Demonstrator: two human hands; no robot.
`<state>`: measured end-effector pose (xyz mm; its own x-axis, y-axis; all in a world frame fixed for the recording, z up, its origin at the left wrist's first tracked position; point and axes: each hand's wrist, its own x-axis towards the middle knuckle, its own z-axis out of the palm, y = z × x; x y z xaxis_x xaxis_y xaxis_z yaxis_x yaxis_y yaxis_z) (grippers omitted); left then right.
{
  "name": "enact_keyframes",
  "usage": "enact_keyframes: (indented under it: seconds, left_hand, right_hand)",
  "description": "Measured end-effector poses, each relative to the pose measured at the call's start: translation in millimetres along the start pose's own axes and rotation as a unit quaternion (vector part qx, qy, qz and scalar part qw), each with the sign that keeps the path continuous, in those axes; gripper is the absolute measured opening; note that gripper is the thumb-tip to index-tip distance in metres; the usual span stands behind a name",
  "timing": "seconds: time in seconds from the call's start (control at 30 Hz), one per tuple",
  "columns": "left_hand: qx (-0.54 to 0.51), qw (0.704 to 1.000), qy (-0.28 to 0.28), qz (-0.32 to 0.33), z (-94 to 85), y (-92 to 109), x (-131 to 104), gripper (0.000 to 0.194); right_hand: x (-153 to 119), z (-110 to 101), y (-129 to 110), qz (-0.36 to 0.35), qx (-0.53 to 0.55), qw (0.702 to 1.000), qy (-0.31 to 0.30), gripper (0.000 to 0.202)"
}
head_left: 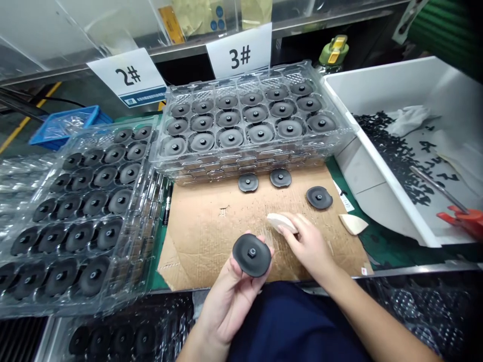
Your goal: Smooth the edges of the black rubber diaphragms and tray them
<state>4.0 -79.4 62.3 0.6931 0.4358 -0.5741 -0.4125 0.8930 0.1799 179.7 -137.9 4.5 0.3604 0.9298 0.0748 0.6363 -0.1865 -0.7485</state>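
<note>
My left hand (236, 296) grips a round black disc (251, 255) by its edge, its dished face with a small metal nut at the centre turned up. Just right of it, my right hand (307, 246) pinches a whitish wedge-shaped pad (281, 221), held apart from the disc. Both hands are over a brown cardboard sheet (204, 216). Farther back on the cardboard lie three similar pieces: a left disc (248, 182), a middle disc (280, 177) and a right disc (319, 197). A second cream-coloured wedge pad (353, 224) rests at the cardboard's right edge.
Stacked clear trays (241, 161) with black discs stand behind the cardboard. More tray stacks (132, 211) fill the left. At right, a white bin (370, 151) holds small black parts, a white glove and a red-handled screwdriver (462, 216). A green-capped bottle (334, 53) stands behind.
</note>
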Motion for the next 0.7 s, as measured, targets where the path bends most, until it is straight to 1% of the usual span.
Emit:
enact_keyframes:
  seconds: [0.03, 0.1, 0.17, 0.2, 0.27, 0.33, 0.37, 0.4, 0.43, 0.47, 0.53, 0.57, 0.6, 0.7]
  left_hand:
    - [-0.001, 1.0, 0.011, 0.013, -0.3, 1, 0, 0.059]
    - [-0.001, 0.999, 0.025, 0.033, -1.7, 2, -1, 0.066]
    - [0.011, 0.998, 0.031, 0.047, -3.5, 3, -2, 0.066]
    - [0.022, 0.998, 0.032, 0.053, -4.0, 4, -2, 0.064]
    - [0.048, 0.996, 0.031, 0.074, -4.1, 2, -2, 0.06]
    - [0.077, 0.991, 0.031, 0.102, -2.4, 0, -2, 0.055]
    - [0.09, 0.989, 0.034, 0.11, -1.2, 0, -3, 0.053]
    - [0.101, 0.988, 0.035, 0.108, 0.2, 0, -4, 0.05]
    - [0.112, 0.988, 0.037, 0.103, 1.6, 1, -5, 0.047]
    - [0.123, 0.987, 0.041, 0.1, 2.9, 2, -6, 0.045]
    - [0.146, 0.981, 0.049, 0.119, 5.8, 5, -7, 0.046]
    - [0.154, 0.977, 0.053, 0.135, 7.5, 6, -8, 0.048]
    - [0.16, 0.975, 0.056, 0.145, 9.6, 6, -8, 0.05]
    - [0.157, 0.977, 0.05, 0.133, 15.6, 6, -11, 0.054]
  right_hand:
    - [-2, 2, -3, -0.007, 0.012, 1.0, -0.007, 0.03]
    - [-8, 5, -7, -0.026, 0.033, 0.998, -0.041, 0.028]
    - [-9, 5, -12, -0.04, 0.049, 0.995, -0.078, 0.024]
    - [-7, 2, -17, -0.04, 0.053, 0.994, -0.086, 0.023]
    - [0, -8, -34, -0.029, 0.058, 0.995, -0.073, 0.025]
    - [7, -20, -59, -0.038, 0.07, 0.996, -0.031, 0.031]
    - [8, -25, -73, -0.066, 0.085, 0.994, 0.001, 0.033]
    - [7, -29, -87, -0.111, 0.094, 0.989, 0.016, 0.036]
    - [5, -31, -98, -0.159, 0.095, 0.983, 0.013, 0.035]
    - [3, -33, -107, -0.196, 0.095, 0.976, -0.005, 0.035]
    - [1, -34, -118, -0.236, 0.081, 0.966, -0.062, 0.031]
    - [2, -34, -120, -0.241, 0.071, 0.964, -0.083, 0.03]
    - [5, -35, -121, -0.244, 0.061, 0.964, -0.087, 0.029]
    - [12, -34, -122, -0.26, 0.037, 0.965, -0.019, 0.031]
